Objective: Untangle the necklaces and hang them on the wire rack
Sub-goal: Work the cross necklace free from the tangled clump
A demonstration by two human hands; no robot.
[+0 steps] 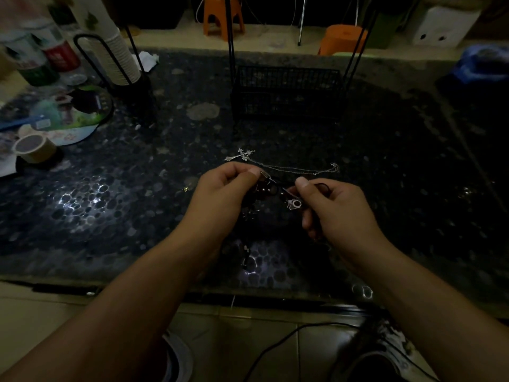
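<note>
My left hand (224,188) and my right hand (334,206) are raised over the dark pebble-patterned table (110,205), both pinching a tangle of dark cord necklaces (271,188) between them. A small silver ring charm (294,204) dangles from the tangle beside my right thumb. Dark beaded strands (246,252) hang below my hands. A silver chain necklace with a cross pendant (242,155) lies flat on the table just beyond my hands. The black wire rack (286,92) stands further back at the centre, with its tall posts rising out of view.
At the left stand a paper-cup holder (118,59), bottles (46,59), a round printed fan (74,114) and a tape roll (34,147). Orange stools (223,15) stand on the floor behind. A blue object (482,64) sits far right. A cable (275,351) runs over the floor below.
</note>
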